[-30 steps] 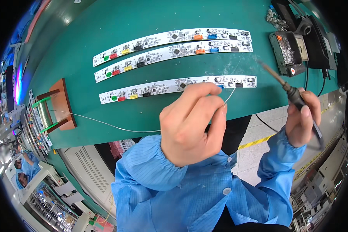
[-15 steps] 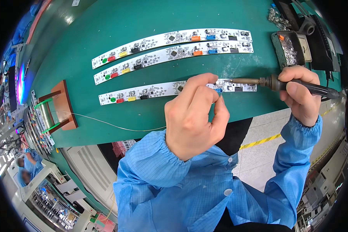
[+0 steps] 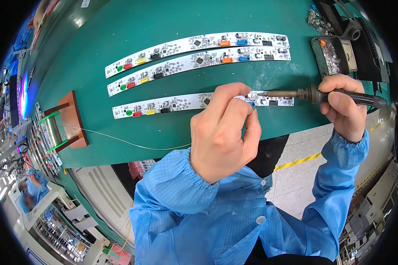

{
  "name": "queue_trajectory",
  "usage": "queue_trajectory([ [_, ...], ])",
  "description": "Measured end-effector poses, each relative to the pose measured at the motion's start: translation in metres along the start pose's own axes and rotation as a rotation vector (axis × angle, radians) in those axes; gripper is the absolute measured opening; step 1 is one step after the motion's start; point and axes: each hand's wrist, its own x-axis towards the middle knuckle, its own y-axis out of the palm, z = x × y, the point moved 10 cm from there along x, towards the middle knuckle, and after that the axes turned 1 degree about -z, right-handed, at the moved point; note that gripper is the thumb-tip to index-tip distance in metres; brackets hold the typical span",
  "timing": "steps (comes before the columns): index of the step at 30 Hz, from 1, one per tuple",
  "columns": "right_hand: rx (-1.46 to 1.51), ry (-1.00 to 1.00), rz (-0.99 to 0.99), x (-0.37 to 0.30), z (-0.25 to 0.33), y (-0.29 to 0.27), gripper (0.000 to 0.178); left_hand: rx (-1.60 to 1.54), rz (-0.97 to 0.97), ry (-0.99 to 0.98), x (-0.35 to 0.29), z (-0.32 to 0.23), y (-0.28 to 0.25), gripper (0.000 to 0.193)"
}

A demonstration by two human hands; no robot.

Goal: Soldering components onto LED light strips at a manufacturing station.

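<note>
Three boards (image 3: 185,67), long, white and slightly curved, lie on the green bench (image 3: 172,128): two close together on the far side, one apart and nearer the body. The left hand (image 3: 221,134) hangs over the near board (image 3: 185,103), hiding part of its middle, with thumb and forefinger pinched together on the wire (image 3: 132,143); the end at the fingertips is too fine to make out. From beside the wrist the wire runs leftward in a slack curve to the spool (image 3: 51,128), held in a brown stand (image 3: 77,112). The right hand (image 3: 345,106) grips the iron (image 3: 313,94) by its black handle, fingers closed around it, and the iron points left, nearly level. Its tip is at the right part of the near board, close to the left fingertips and just beyond a blue connector (image 3: 252,104); whether it touches cannot be told. Toward the far right, a box (image 3: 315,48) holds shiny scraps (image 3: 331,57). Blue sleeves (image 3: 331,176) cover both forearms, and a yellow strip (image 3: 298,161) crosses the pale floor (image 3: 292,187)
</note>
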Motion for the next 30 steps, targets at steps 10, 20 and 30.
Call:
queue_trajectory([
  [10, 0.020, 0.012, -0.014, -0.001, 0.001, 0.000, 0.024, -0.006, -0.003, 0.005, 0.000, -0.001, 0.000, 0.012],
  [20, 0.024, 0.019, -0.042, -0.008, 0.000, -0.006, 0.024, -0.047, 0.005, 0.005, -0.001, -0.003, 0.003, 0.013],
  [30, -0.209, -0.853, -0.768, -0.115, -0.013, -0.046, 0.042, -0.110, -0.107, 0.088, -0.019, -0.021, -0.025, 0.007],
])
